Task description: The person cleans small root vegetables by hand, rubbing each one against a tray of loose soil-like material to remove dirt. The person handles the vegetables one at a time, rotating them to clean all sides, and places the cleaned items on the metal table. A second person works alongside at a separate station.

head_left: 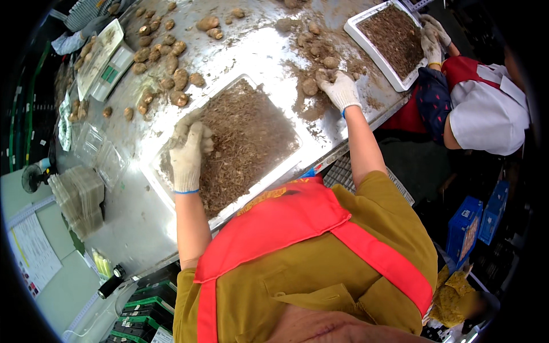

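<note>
Tray [264, 185]: long axis ran toward upper right.
Left hand [189, 150]: curled; hold was unclear.
Right hand [342, 91]: bent beside tubers [309, 87]; hold was unclear.

Strong white glare covers part of the metal table [260, 48]. The floor [403, 154] at right is dim. Toward the rim, straight edges bend, and corners are black.

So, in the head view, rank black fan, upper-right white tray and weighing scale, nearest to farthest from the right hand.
From the right hand:
1. White tray, upper right.
2. Weighing scale, upper left.
3. Black fan, far left.
</note>
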